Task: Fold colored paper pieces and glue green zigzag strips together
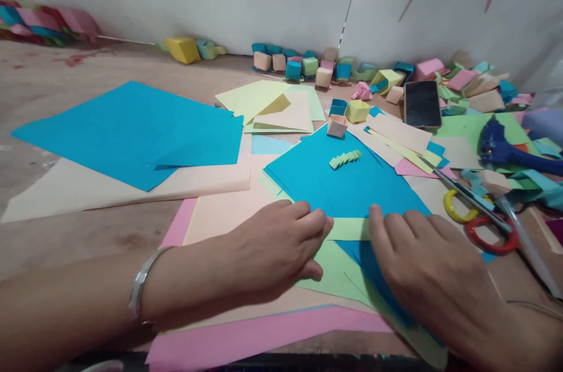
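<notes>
A pale green paper strip [349, 229] stretches between my hands over a blue paper sheet [316, 184]. My left hand [281, 243] is closed at the strip's left end, its fingers curled and covering that end. At the other end my right hand [426, 266] has its fingers bent down on the strip; the fingertips are partly hidden. Just beyond the strip, a small folded zigzag of green paper [345, 159] lies on the blue sheet. Three little folded paper boxes, among them a peach box [337, 125], stand at the sheet's far corner.
Scissors [490, 231] with red and yellow handles, a phone [422, 103] and a blue glue gun [505, 149] lie at the right among paper scraps. Another large blue sheet [132, 131] is at the left. Several paper cubes [294, 70] line the wall.
</notes>
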Action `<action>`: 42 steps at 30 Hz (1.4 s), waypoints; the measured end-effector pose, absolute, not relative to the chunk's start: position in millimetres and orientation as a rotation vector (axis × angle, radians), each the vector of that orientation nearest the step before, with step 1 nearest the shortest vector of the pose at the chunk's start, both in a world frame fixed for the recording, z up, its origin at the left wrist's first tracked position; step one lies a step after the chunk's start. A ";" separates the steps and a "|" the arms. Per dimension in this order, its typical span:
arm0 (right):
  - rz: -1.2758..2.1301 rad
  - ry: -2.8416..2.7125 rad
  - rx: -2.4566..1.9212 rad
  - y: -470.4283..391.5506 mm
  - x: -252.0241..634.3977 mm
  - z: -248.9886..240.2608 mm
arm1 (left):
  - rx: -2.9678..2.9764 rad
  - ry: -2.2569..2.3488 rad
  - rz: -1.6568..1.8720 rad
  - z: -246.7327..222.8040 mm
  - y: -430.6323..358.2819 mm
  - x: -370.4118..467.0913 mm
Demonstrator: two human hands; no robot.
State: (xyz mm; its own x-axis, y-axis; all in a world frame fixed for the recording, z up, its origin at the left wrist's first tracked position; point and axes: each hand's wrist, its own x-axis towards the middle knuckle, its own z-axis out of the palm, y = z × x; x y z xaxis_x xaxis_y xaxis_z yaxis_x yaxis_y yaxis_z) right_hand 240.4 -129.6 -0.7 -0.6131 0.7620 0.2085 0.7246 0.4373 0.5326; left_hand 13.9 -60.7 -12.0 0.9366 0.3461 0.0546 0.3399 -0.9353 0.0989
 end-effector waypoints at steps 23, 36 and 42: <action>0.750 2.823 1.129 -121.0 236.7 -18.0 | 3.011 0.584 0.063 -11.0 -62.6 12.0; 0.771 2.794 1.124 -118.2 236.9 -16.4 | 3.296 1.025 0.262 -8.0 -90.1 0.2; 0.692 2.825 1.127 -112.8 235.5 -11.0 | 3.353 0.918 0.292 -8.5 -85.0 2.9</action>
State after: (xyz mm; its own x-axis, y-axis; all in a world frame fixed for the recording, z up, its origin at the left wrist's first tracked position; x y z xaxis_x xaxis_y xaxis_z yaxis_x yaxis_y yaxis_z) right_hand 235.5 -112.8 -11.0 -0.7389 0.6591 0.1400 0.6493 0.6409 0.4096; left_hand 2.9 -85.0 -8.5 0.8521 0.4622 0.2456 0.5191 -0.8060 -0.2844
